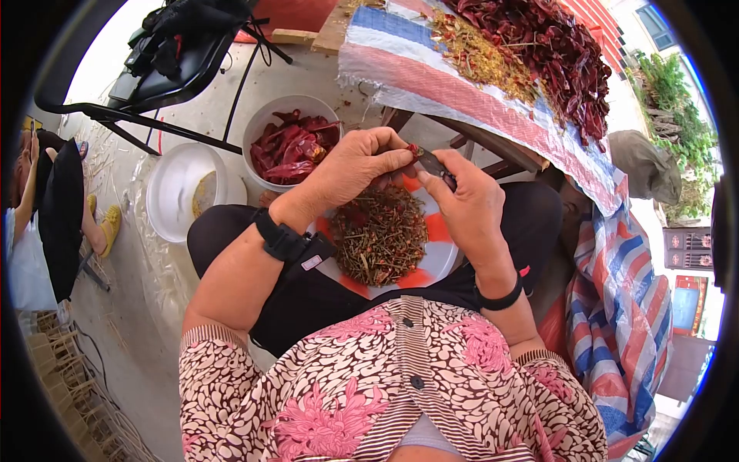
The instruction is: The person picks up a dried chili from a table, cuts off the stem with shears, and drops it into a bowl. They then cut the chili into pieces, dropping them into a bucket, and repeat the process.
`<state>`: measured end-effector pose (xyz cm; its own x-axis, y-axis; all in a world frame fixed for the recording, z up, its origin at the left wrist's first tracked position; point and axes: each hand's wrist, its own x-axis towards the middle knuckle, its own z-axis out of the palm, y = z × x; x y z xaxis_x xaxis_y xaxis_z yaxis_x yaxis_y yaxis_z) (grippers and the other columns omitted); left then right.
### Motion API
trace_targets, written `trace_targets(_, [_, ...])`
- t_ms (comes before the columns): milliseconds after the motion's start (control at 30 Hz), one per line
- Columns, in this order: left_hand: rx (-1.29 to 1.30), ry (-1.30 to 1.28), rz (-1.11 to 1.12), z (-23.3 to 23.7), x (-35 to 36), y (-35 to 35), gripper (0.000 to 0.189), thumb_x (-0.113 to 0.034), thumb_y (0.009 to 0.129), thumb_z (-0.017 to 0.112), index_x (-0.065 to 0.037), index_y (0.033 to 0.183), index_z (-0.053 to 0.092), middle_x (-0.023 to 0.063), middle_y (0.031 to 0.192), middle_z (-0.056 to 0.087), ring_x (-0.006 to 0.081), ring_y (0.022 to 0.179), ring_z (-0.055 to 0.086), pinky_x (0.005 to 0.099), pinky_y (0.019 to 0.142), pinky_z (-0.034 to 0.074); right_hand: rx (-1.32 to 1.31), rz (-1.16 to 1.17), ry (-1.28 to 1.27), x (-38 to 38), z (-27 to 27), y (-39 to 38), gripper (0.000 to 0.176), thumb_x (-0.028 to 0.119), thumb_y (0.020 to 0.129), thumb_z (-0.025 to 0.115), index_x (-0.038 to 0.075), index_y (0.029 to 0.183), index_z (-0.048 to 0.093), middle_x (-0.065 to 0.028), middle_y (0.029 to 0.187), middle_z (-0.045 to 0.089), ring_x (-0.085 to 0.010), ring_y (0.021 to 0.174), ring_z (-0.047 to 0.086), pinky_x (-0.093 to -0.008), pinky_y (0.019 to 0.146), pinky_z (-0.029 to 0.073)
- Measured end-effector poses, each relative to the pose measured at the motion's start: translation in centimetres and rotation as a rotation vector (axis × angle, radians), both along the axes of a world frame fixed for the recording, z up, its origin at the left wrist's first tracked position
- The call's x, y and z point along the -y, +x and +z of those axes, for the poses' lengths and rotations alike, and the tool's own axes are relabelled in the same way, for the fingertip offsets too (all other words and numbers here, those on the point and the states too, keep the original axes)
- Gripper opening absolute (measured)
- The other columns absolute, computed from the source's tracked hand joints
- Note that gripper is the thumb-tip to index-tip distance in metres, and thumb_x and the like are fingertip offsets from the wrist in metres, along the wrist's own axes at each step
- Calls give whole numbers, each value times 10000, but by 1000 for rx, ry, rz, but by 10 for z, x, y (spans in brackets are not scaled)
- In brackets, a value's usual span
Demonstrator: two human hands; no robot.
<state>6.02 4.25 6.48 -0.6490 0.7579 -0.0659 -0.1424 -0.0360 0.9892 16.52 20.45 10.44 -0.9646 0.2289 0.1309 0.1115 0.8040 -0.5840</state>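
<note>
**A:** Status?

**B:** Left hand (350, 165): fingers pinched tight on a small dried red chili (413, 150), held just above the round white-and-orange plate (440, 262) on the lap. Right hand (469, 204): fingers closed round a short dark metal blade (433, 164), tip touching the chili.

**A:** Risks?

**B:** Main one is that the blade tip sits just beside the left thumb. A slip off the brittle skin would likely nick it. Can't tell if it's a knife or scissors.

**A:** Else?

**B:** The plate rests on the lap only. A leg shift could tip the brown heap of stems and seeds (379, 235) onto the floor. A cut piece may also miss the plate. The white plastic bowl of red chilies (269, 112) sits far left on the floor, so reaching for it could tilt the plate.
</note>
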Motion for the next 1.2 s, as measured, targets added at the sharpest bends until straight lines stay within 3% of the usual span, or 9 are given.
trace_targets(167, [84, 26, -64, -4, -1, -1, 164, -218, 948, 584, -57, 921, 602, -18, 754, 634, 17, 637, 526, 158, 559, 400, 54, 36, -17, -4, 1, 1, 238, 259, 850, 659, 88, 1015, 642, -58, 759, 649, -228, 709, 638, -307, 643, 478])
trace_targets(267, [192, 158, -172, -2, 1, -1, 151, -207, 949, 583, -58, 931, 592, -7, 794, 642, 24, 660, 544, 159, 561, 403, 75, 228, -705, -16, -17, -1, 222, 255, 907, 611, 50, 989, 631, -4, 678, 583, -124, 577, 562, -237, 526, 415])
trace_targets(367, [191, 194, -242, -2, 3, -2, 141, -198, 947, 585, -58, 957, 591, 3, 841, 650, 31, 694, 560, 166, 580, 421, 427, 237, -1101, -27, 1, 2, 227, 253, 965, 539, 35, 963, 603, 51, 616, 470, -18, 453, 416, -172, 407, 299])
trace_targets(467, [207, 248, -288, 2, 4, -1, 136, -195, 942, 591, -62, 966, 595, 5, 858, 651, 37, 718, 571, 171, 610, 441, 508, 334, -1651, -29, -2, 4, 211, 247, 982, 498, 48, 954, 564, 55, 582, 371, 1, 387, 265, -167, 354, 191])
trace_targets(567, [184, 246, -250, 2, 4, 0, 133, -191, 937, 598, -63, 976, 597, 5, 857, 651, 43, 733, 577, 174, 634, 452, 498, 273, -1804, -27, -11, 5, 226, 252, 998, 456, 49, 939, 537, 58, 585, 348, -8, 382, 266, -161, 351, 212])
trace_targets(767, [213, 238, -256, 3, 6, -1, 134, -190, 936, 599, -61, 972, 595, 12, 849, 656, 46, 715, 579, 172, 624, 444, 235, 224, -1248, -23, 0, 9, 205, 192, 911, 630, 37, 1023, 555, 56, 637, 457, 12, 439, 325, -155, 405, 244])
trace_targets(867, [219, 225, -260, 2, 6, 1, 141, -202, 934, 603, -65, 967, 595, 16, 832, 657, 43, 700, 575, 170, 597, 425, -143, 199, -668, -14, -10, 10, 337, 105, 816, 733, 29, 1093, 557, 53, 679, 512, 25, 537, 376, -152, 488, 300])
trace_targets(1000, [232, 172, -301, 0, 4, 2, 150, -214, 930, 610, -68, 965, 596, 14, 813, 655, 37, 674, 550, 176, 582, 406, -238, 222, -419, -10, -12, 7, 215, 66, 816, 722, 20, 997, 617, 58, 761, 570, -13, 646, 456, -184, 591, 397])
trace_targets(1200, [142, 62, -381, 3, 8, 3, 159, -207, 922, 619, -55, 970, 618, 6, 804, 652, 43, 654, 514, 191, 593, 408, 70, 207, -826, -17, -5, 8, 153, 155, 888, 664, 19, 944, 621, 37, 710, 563, -27, 579, 462, -188, 527, 377])
